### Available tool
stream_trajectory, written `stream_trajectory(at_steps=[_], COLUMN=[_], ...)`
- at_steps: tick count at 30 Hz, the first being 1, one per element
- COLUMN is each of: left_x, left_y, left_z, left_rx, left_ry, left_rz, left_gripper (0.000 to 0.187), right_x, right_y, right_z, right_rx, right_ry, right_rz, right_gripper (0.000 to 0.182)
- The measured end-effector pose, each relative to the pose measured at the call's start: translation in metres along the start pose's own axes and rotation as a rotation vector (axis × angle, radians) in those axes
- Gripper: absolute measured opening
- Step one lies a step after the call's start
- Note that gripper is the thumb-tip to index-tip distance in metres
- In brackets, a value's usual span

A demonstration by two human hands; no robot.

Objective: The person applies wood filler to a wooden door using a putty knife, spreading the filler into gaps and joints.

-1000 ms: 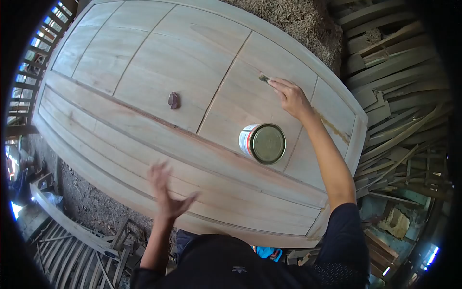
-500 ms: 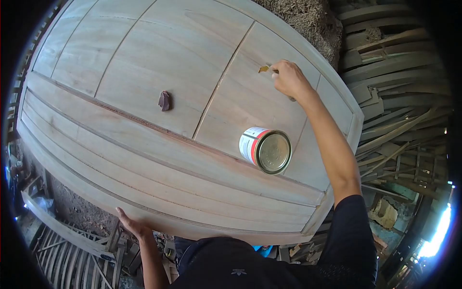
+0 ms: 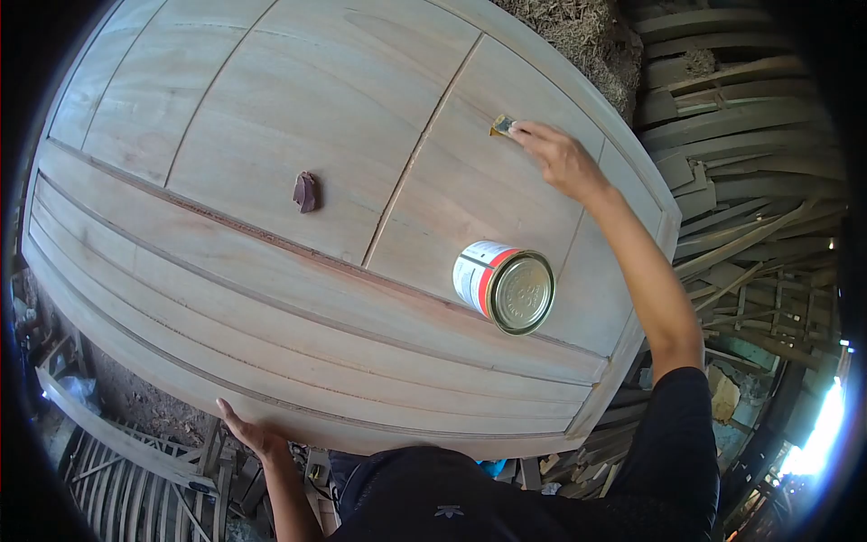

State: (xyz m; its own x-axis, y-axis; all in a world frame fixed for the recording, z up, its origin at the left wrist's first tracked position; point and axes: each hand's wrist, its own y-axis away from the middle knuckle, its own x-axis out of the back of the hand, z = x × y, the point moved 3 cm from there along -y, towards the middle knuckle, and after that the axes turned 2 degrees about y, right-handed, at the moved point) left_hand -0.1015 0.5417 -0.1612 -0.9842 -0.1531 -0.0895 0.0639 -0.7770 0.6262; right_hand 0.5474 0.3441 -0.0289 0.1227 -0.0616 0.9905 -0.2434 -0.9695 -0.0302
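Note:
A large pale wooden panel with grooves and a raised frame spans the view. My right hand is closed around a small flat tool, whose yellowish end meets the panel near its upper right. Below that hand lies a metal can with a white and red label, on its side on the panel. A crumpled dark purple piece rests left of the can. My left hand is at the panel's lower edge, thumb apart, its other fingers hidden beneath the edge.
Stacked curved wooden strips fill the right side. A heap of shavings lies beyond the panel's upper edge. Slatted wooden pieces stand at the lower left.
My right hand has shifted slightly right and turned, showing more of the tool. The can, purple piece and panel appear slightly shifted in the view. My left hand stays at the edge.

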Motion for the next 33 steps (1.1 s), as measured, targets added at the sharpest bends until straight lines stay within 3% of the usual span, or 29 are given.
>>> stream_trajectory(at_steps=[4, 6, 7, 9, 13, 15, 16, 18, 19, 21, 23, 25, 29, 31, 33], left_x=[0.023, 0.012, 0.007, -0.002, 0.005, 0.0, -0.005, -0.009, -0.009, -0.009, 0.002, 0.01, 0.0, 0.001, -0.002], left_y=[-0.005, -0.005, -0.003, 0.003, 0.002, 0.004, 0.005, 0.005, 0.006, 0.007, 0.003, -0.002, 0.001, 0.001, 0.002], left_z=[-0.008, -0.005, -0.003, -0.001, -0.002, 0.001, 0.003, 0.005, 0.004, 0.003, -0.002, -0.004, 0.0, -0.002, 0.0], left_rx=[-0.059, -0.034, -0.005, 0.005, -0.09, -0.052, -0.016, -0.027, -0.037, -0.021, -0.004, -0.088, -0.036, 0.003, 0.02], left_ry=[-0.085, -0.047, -0.012, 0.014, -0.047, -0.05, -0.047, -0.057, -0.067, -0.039, -0.017, -0.058, -0.031, 0.007, 0.013], left_rz=[-0.05, -0.01, 0.027, 0.023, -0.076, -0.016, 0.038, 0.043, 0.052, 0.045, 0.038, -0.049, 0.026, 0.035, 0.026], left_gripper=[0.075, 0.073, 0.072, 0.072, 0.073, 0.073, 0.074, 0.074, 0.074, 0.073, 0.072, 0.071, 0.07, 0.07, 0.07], right_x=[0.01, 0.041, 0.034, 0.019, -0.001, 0.002, 0.018, 0.046, 0.034, 0.011, 0.004, 0.001, 0.042, 0.042, 0.023], right_y=[-0.002, -0.022, -0.024, -0.035, -0.035, -0.036, -0.045, -0.061, -0.06, -0.062, -0.054, -0.046, -0.023, -0.013, -0.003], right_z=[0.003, -0.004, -0.001, 0.009, -0.011, -0.019, -0.024, -0.025, -0.018, -0.008, -0.022, -0.039, -0.023, -0.01, -0.002], right_rx=[-0.16, -0.389, -0.395, -0.373, -0.509, -0.431, -0.432, -0.788, -0.784, -0.739, -0.709, -0.52, -0.53, -0.213, -0.133], right_ry=[-0.063, 0.033, 0.035, 0.072, 0.015, -0.016, -0.018, -0.128, -0.125, -0.129, -0.095, -0.135, -0.158, -0.083, -0.082], right_rz=[-0.147, -0.501, -0.501, -0.223, -0.17, -0.406, -0.407, -0.646, -0.646, -0.43, -0.42, -0.403, -0.476, -0.161, -0.131], right_gripper=[0.031, 0.029, 0.029, 0.023, 0.024, 0.027, 0.027, 0.029, 0.029, 0.028, 0.03, 0.029, 0.027, 0.027, 0.03])
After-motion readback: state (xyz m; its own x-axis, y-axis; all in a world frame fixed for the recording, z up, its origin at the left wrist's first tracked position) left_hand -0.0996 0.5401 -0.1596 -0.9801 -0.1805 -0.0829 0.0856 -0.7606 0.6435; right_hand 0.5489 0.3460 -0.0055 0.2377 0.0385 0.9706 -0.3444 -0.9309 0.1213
